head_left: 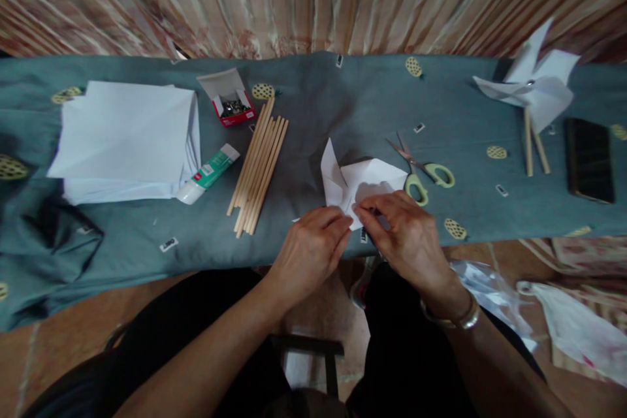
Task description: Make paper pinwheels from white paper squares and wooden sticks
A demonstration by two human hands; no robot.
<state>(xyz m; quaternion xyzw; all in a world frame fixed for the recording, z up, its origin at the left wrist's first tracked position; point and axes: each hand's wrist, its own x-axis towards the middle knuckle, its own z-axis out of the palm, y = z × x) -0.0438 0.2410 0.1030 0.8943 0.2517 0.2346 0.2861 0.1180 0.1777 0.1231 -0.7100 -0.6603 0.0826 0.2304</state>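
A white paper pinwheel (375,176) with bent-up blades lies near the front edge of the cloth-covered table, between my two hands. My left hand (316,235) pinches its near left side, fingers curled and pressed together. Thumb and forefinger of my right hand (404,228) grip the paper close by, just right of the left fingertips. The fingers hide part of the near blades. Scissors (415,168) with pale green handles rest slightly opened just beyond my right hand. Left of the paper lies a bundle of thin wooden sticks (258,170).
At the left is a stack of white paper (127,134), with a green-and-white glue tube (208,173) beside it. An opened red box (232,108) holds small metal pieces. Finished-looking pinwheels (541,88) on sticks and a dark phone (589,160) lie at the right. Plastic bags (578,320) are on the floor.
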